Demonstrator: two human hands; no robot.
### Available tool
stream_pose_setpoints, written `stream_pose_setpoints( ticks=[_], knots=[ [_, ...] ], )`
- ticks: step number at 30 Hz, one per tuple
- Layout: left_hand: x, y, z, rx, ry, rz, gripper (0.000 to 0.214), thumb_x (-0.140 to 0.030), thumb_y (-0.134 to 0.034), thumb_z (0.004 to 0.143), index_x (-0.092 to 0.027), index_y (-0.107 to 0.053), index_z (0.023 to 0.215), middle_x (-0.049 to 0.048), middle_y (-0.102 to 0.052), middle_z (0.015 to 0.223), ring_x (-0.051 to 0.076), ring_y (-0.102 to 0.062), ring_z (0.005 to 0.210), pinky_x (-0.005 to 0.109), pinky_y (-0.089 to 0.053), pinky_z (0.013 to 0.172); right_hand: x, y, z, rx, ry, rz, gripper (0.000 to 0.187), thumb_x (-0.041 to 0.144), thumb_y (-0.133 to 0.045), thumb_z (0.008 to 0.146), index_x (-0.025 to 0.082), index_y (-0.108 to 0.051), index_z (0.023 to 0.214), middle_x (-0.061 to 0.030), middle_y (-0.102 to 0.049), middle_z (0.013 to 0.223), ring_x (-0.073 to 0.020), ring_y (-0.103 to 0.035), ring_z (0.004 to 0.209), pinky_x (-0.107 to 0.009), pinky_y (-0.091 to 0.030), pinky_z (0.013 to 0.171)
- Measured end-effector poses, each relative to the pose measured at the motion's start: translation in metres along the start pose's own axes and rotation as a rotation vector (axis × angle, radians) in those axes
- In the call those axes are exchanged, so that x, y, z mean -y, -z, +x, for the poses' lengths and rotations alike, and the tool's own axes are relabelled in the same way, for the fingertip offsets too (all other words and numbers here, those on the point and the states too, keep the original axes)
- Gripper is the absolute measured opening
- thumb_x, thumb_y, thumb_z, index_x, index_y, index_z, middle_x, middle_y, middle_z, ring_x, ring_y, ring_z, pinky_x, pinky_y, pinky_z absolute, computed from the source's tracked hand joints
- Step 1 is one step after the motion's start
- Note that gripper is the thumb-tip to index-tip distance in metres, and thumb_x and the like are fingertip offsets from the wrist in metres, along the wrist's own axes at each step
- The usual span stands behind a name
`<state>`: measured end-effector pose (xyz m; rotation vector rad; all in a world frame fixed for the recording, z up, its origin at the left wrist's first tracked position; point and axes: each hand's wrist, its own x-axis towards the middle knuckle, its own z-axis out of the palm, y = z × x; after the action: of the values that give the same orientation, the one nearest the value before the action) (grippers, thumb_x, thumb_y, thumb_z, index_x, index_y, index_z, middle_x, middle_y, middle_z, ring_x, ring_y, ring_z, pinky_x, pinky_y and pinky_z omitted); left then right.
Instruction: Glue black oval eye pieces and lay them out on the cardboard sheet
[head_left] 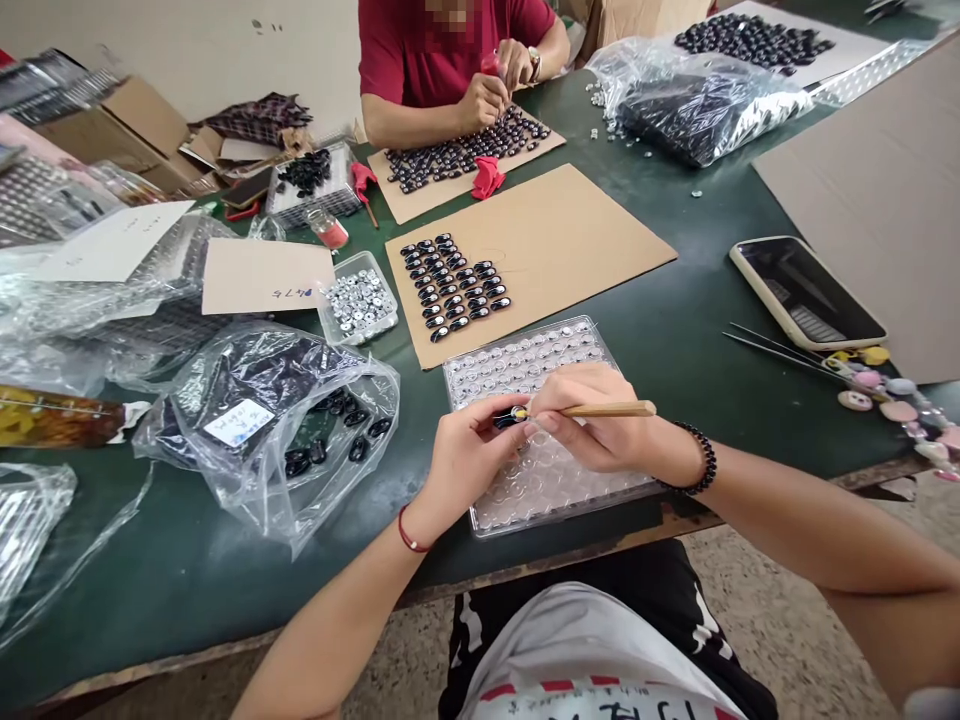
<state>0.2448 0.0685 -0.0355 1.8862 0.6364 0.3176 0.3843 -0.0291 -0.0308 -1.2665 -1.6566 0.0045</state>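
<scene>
My left hand (465, 455) pinches a small black oval piece (507, 418) over a clear plastic tray of round stones (525, 365). My right hand (600, 425) grips a thin wooden stick (607, 409) whose tip touches that piece. Beyond the tray lies a brown cardboard sheet (570, 235) with rows of finished black ovals (452, 285). An open plastic bag of black ovals (330, 420) rests to the left of my hands.
A small clear box of silver stones (358, 300) stands left of the cardboard. A phone (806, 292), tweezers (772, 345) and pastel beads (900, 395) lie at the right. Across the green table (675, 340) a person in a red shirt (420, 50) works over another cardboard. Bags and boxes crowd the left.
</scene>
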Motion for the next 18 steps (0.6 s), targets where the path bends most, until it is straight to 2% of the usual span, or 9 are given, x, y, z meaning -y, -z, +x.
stream_pose_setpoints(
  ticks=[8,12,15,17,18],
  knots=[
    [0.002,-0.001,0.0,0.013,-0.007,-0.015,0.028,-0.033,-0.064,0.073,-0.016,-0.066,0.095,0.0025,-0.066,0.072,0.011,-0.056,0.047,0.021,-0.045,0.046,-0.002,-0.004,-0.004,-0.014,0.06,-0.037,0.011,0.019,-0.046,0.084,0.018,-0.05,0.073,0.0006,-0.058,0.06,-0.0099,-0.051,0.054,-0.024,-0.04,0.053],
    [0.002,-0.002,0.0,-0.004,-0.011,-0.001,0.027,-0.032,-0.064,0.073,-0.017,-0.067,0.096,0.003,-0.067,0.077,0.01,-0.055,0.048,0.022,-0.046,0.048,-0.001,-0.002,-0.006,0.041,0.071,-0.049,0.008,0.018,-0.047,0.083,0.02,-0.051,0.076,0.0002,-0.058,0.06,-0.0111,-0.052,0.054,-0.026,-0.041,0.054],
    [0.0,-0.004,-0.007,-0.031,-0.06,0.036,0.026,-0.03,-0.063,0.074,-0.017,-0.067,0.096,0.003,-0.068,0.079,0.013,-0.058,0.058,0.023,-0.048,0.058,0.005,0.002,-0.009,0.058,0.085,-0.072,0.008,0.014,-0.051,0.079,0.021,-0.054,0.079,-0.0033,-0.06,0.061,-0.0139,-0.052,0.055,-0.029,-0.042,0.053],
    [0.0,-0.006,-0.012,-0.028,-0.14,0.046,0.024,-0.028,-0.061,0.076,-0.018,-0.067,0.097,0.003,-0.069,0.088,0.014,-0.06,0.07,0.024,-0.048,0.069,0.008,0.002,-0.013,0.05,0.122,-0.091,0.014,0.009,-0.055,0.075,0.022,-0.057,0.081,-0.0053,-0.06,0.06,-0.0149,-0.053,0.054,-0.031,-0.043,0.052],
    [0.001,-0.006,-0.013,0.009,-0.168,0.062,0.025,-0.027,-0.059,0.077,-0.018,-0.067,0.099,0.0028,-0.068,0.088,0.013,-0.06,0.07,0.022,-0.047,0.069,0.009,0.0,-0.014,0.043,0.144,-0.092,0.016,0.01,-0.057,0.073,0.023,-0.059,0.081,-0.0066,-0.061,0.06,-0.0154,-0.053,0.053,-0.031,-0.044,0.051]
  ],
)
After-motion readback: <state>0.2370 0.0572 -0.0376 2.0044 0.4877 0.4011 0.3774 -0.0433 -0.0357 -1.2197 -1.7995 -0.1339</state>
